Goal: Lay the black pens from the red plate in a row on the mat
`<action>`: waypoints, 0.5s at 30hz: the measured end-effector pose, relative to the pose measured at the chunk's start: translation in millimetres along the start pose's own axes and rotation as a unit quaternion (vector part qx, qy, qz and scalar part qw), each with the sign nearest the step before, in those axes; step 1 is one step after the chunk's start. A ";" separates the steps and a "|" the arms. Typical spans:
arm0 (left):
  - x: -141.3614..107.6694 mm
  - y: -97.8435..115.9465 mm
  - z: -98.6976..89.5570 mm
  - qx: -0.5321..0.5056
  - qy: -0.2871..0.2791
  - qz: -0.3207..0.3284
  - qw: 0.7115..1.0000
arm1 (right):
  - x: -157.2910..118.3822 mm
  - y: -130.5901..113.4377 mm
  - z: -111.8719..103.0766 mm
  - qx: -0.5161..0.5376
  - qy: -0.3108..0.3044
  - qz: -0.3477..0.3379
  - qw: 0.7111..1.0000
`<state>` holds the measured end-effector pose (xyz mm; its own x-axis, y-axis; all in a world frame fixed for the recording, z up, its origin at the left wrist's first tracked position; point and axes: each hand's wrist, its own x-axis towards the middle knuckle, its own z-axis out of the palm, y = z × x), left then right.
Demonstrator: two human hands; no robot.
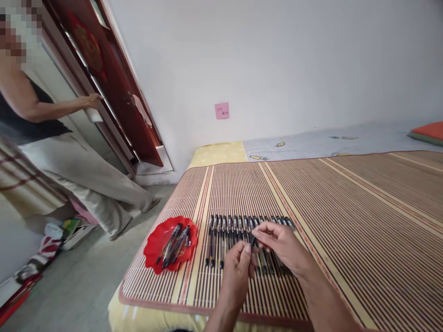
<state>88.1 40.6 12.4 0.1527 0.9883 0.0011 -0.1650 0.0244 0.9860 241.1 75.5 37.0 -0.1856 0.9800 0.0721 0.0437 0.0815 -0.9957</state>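
Note:
Over a row of black-capped pens (212, 240) on the striped mat, my two hands meet close together. My left hand (237, 265) is closed, its thumb and fingers pinching a black pen (254, 240) that is mostly hidden by the fingers. From the right, my right hand (282, 242) pinches the upper end of the same pen. The pens in the row lie side by side, caps toward the wall; both hands cover part of them. Left of the row, a red scalloped plate (150, 253) holds several more pens (175, 244) in a loose pile.
The bamboo mat (346, 221) covers a bed with yellow bedding (138, 318). A pink note (222, 110) is on the wall. At left, a person (58, 138) stands with one arm reaching toward the dark red door (117, 92). An orange cushion (431, 131) lies far right.

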 end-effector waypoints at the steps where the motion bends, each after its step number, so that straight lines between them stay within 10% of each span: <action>1: 0.0 -0.9 1.0 -0.009 0.003 0.002 1.000 | -0.1 -0.8 0.4 -0.004 0.001 -0.004 1.000; 15: 0.8 -7.6 -1.6 -0.042 -0.026 -0.023 0.999 | -2.9 -4.3 -3.3 0.044 0.062 -0.033 0.997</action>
<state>87.9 41.4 4.6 0.2114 0.9769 -0.0322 -0.2381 0.0834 0.9677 244.7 73.0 41.3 -0.0616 0.9885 0.1383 -0.0519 0.1352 -0.9895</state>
